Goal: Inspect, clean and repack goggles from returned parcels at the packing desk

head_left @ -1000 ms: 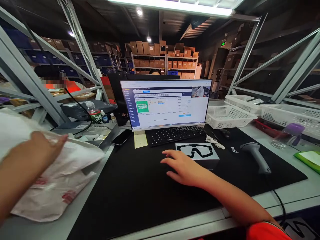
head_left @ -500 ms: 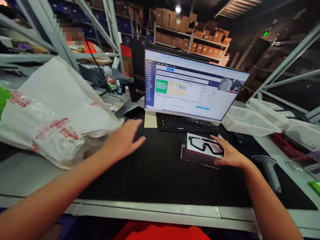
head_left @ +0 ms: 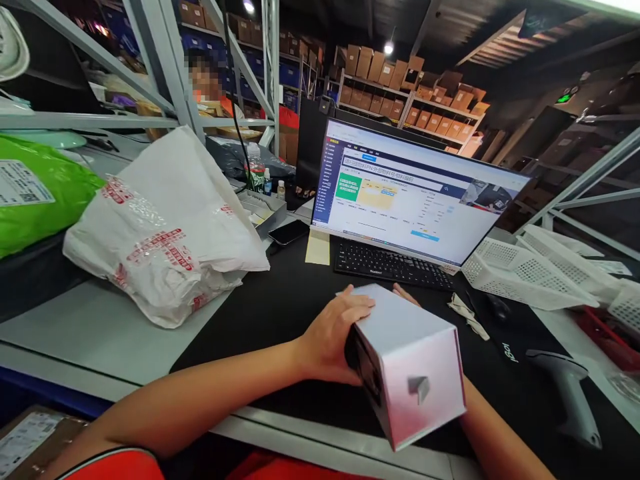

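Observation:
A white cardboard box (head_left: 407, 360) is held up over the black desk mat (head_left: 280, 303), tilted with its plain white faces toward me. My left hand (head_left: 333, 337) grips its left end, thumb on top. My right hand (head_left: 406, 294) is mostly hidden behind the box; only fingertips show at its far edge, and the forearm comes out below it. The box's black printed side faces down and left.
A white plastic bag with red print (head_left: 167, 230) and a green parcel (head_left: 35, 193) lie left. A monitor (head_left: 415, 193), keyboard (head_left: 393, 265), phone (head_left: 289, 232), white baskets (head_left: 525, 270) and a grey scanner (head_left: 570, 393) ring the mat. A person sits beyond the shelving (head_left: 207, 83).
My right hand lifted the box off the mat toward me and turned it over. My left hand left the white bag and took the box's left end. The view swung left.

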Motion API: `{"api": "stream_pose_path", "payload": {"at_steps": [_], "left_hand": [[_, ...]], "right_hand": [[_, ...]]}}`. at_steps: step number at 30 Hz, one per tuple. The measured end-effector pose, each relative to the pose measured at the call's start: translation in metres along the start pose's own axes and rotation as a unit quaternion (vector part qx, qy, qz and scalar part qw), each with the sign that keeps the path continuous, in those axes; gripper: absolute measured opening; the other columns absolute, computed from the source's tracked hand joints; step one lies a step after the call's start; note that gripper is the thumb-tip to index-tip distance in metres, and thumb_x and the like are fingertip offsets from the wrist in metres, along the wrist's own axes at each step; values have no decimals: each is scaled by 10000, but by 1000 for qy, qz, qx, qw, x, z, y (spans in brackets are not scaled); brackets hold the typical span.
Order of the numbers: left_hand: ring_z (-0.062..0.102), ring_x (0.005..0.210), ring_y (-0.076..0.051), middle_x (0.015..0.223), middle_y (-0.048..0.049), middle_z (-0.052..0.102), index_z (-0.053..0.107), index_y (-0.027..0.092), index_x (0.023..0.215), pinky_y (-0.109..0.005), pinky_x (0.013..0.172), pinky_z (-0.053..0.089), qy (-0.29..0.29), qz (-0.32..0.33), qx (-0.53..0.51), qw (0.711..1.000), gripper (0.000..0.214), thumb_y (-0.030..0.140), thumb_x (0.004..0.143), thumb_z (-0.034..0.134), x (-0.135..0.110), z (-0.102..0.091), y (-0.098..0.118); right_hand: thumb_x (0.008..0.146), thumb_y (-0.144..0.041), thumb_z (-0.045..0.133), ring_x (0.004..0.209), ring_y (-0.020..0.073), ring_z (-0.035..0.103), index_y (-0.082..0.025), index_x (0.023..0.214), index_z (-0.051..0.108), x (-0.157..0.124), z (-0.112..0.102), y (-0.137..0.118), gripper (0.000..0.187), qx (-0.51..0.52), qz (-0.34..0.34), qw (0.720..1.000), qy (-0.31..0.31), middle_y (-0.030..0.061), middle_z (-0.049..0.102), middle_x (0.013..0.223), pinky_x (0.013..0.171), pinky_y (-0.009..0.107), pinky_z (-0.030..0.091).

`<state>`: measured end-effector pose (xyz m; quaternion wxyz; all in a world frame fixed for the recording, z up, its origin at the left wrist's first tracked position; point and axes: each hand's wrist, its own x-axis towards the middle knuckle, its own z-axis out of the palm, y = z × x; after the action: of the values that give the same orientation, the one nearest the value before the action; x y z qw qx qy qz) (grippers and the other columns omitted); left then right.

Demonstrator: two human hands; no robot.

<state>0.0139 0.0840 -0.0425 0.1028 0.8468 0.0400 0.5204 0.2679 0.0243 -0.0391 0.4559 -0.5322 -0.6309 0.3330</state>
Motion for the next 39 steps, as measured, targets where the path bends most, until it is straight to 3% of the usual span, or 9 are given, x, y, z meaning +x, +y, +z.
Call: {"api": "stream_pose_path", "payload": {"at_steps": [3,9,15,18,21,25,28,34,39], "left_hand": [[551,1309,-335,1286,-212,630,360,130,1438,-598,1179,347,33,32,162,986,898,535,759,785,-7,-13,-3],[522,1330,-238,1261,-21,690,650,249,1097,-407,1201,325,41,137,402,904,262,245,852,741,-23,-19,-18],[541,1269,-196,1360,12,631,677,300,1155,-388,1256,241,-52,190,394,898,326,304,844,776,-26,-6,-11],[481,1364,-235,1452,-87,537,562,261,1337,-418,1250,285,-69,111,304,944,582,390,821,797,-19,-18,-11],[308,1496,-372,1621,-189,268,248,239,1555,-595,1245,244,-37,-88,207,974,1079,531,710,851,-14,-42,-21],[285,1509,-416,1646,-206,186,41,262,1601,-614,1195,339,-205,-277,7,939,1237,472,689,850,-14,-67,-42],[333,1496,-374,1610,-180,280,123,258,1587,-593,1234,276,-280,-331,-40,900,1120,359,714,817,-15,-71,-51],[371,1473,-382,1637,-170,243,211,275,1564,-553,1097,496,-206,-450,-101,863,1125,373,654,864,-13,-60,-45],[388,1468,-376,1611,-215,277,60,252,1591,-580,1169,398,-215,-458,-132,852,1259,352,639,878,-19,-57,-47]], "right_hand": [[856,-651,650,1363,371,505,-324,1348,604,6,-6,-7,592,65,59,996,28,86,576,1456,1141,567,392],[750,-820,627,1281,371,571,-364,1471,435,-11,17,-25,874,360,147,916,-100,101,489,1535,970,580,511],[663,-464,878,1289,375,558,-297,1525,327,-7,34,-9,1036,312,173,934,28,137,560,1430,1077,586,440],[600,-367,939,1402,357,456,-304,1561,245,-4,13,-5,1187,186,43,980,53,141,457,1517,1165,544,370],[605,-284,945,1503,329,315,-336,1587,177,-9,-2,-3,1248,98,-56,993,24,132,332,1596,1231,526,259],[619,-261,938,1515,314,303,-363,1584,191,-15,2,4,1225,95,-89,991,-34,119,328,1606,1248,535,201],[626,-276,943,1532,298,270,-343,1598,161,-9,3,13,1250,113,-60,990,-61,130,296,1634,1256,513,185],[493,-484,988,1427,305,438,-296,1576,264,8,-33,29,1316,136,99,979,-117,154,340,1606,1187,477,343],[800,-656,725,914,184,668,-182,1202,638,7,-40,36,628,165,205,957,-120,105,691,1109,757,316,564]]}}
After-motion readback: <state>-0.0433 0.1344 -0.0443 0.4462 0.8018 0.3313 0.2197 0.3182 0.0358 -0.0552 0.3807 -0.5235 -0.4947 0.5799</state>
